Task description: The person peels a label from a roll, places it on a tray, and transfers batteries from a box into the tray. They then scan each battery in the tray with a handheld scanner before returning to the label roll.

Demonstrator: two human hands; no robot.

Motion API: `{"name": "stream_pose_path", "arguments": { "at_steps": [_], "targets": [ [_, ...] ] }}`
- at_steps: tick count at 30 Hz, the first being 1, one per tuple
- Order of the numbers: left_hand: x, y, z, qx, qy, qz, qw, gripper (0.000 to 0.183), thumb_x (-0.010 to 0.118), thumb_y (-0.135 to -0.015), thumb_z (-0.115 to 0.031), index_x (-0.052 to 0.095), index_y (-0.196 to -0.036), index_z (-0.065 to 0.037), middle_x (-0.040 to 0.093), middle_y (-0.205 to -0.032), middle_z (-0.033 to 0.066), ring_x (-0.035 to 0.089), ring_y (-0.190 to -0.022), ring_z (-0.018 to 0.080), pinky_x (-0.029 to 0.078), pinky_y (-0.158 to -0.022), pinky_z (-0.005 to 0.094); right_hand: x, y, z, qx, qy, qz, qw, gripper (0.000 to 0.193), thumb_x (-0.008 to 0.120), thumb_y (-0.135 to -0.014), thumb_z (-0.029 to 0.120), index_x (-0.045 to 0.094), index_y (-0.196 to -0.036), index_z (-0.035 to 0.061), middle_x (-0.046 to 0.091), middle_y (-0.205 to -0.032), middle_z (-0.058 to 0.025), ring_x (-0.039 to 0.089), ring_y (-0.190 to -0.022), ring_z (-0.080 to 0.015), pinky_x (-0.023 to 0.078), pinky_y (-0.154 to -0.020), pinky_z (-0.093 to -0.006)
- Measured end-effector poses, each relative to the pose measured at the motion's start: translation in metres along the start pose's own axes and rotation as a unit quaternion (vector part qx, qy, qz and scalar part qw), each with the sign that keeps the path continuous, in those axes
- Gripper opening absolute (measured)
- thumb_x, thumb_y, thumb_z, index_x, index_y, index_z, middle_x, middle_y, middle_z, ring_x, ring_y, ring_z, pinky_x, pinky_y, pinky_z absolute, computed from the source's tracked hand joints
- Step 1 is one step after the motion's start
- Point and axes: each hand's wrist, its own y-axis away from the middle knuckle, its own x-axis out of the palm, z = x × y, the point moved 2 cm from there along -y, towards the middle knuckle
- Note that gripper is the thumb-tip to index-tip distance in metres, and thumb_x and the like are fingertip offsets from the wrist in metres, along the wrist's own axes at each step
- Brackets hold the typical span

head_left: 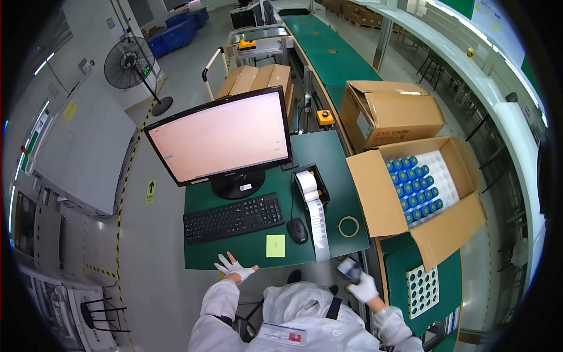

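My left hand point(236, 270), in a white glove with some bare fingertips, is spread at the front edge of the green desk point(205, 258). It holds nothing. Off the desk's front right corner, my gloved right hand point(365, 287) is wrapped round a dark handheld barcode scanner point(349, 270). A yellow-green sticky note point(275, 246) lies on the desk between my hands. Nearby are a black mouse point(297, 230), a black keyboard point(233, 218) and a strip of white labels point(318, 226) running from a label roll point(306, 183) to the front edge.
A monitor point(223, 135) stands at the back of the desk, with a tape ring point(348, 226) at its right. An open carton point(375, 193) of blue-topped cylinders point(415, 185) sits right, before a closed carton point(393, 111). A white holed tray point(423, 292) lies below. A conveyor point(328, 53) runs behind.
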Motion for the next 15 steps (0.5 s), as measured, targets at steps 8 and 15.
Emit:
{"name": "stream_pose_path", "arguments": {
  "at_steps": [8,15],
  "targets": [
    [-0.004,0.005,0.006,0.016,0.000,0.004,1.000,0.127,0.046,-0.075,-0.083,-0.011,-0.151,0.001,-0.012,-0.161,0.0151,-0.018,-0.146,0.0371,-0.011,-0.113,0.0620,0.044,-0.120,0.024,0.100,0.092,0.015,0.991,0.028,0.071,-0.074,0.027,0.069,-0.091,0.0047,0.070,-0.081,-0.0189,0.070,-0.083,-0.0341,0.054,-0.073,-0.0392],
    [-0.003,-0.002,0.008,0.009,0.002,-0.001,1.000,0.123,0.046,-0.075,-0.083,-0.007,-0.153,-0.004,-0.016,-0.160,0.0152,-0.021,-0.145,0.0401,-0.014,-0.109,0.0660,0.034,-0.107,-0.001,0.084,0.159,0.030,0.983,0.032,0.073,-0.074,0.029,0.070,-0.091,0.0015,0.071,-0.086,-0.0202,0.070,-0.086,-0.0336,0.054,-0.076,-0.0369]
  ]
}}
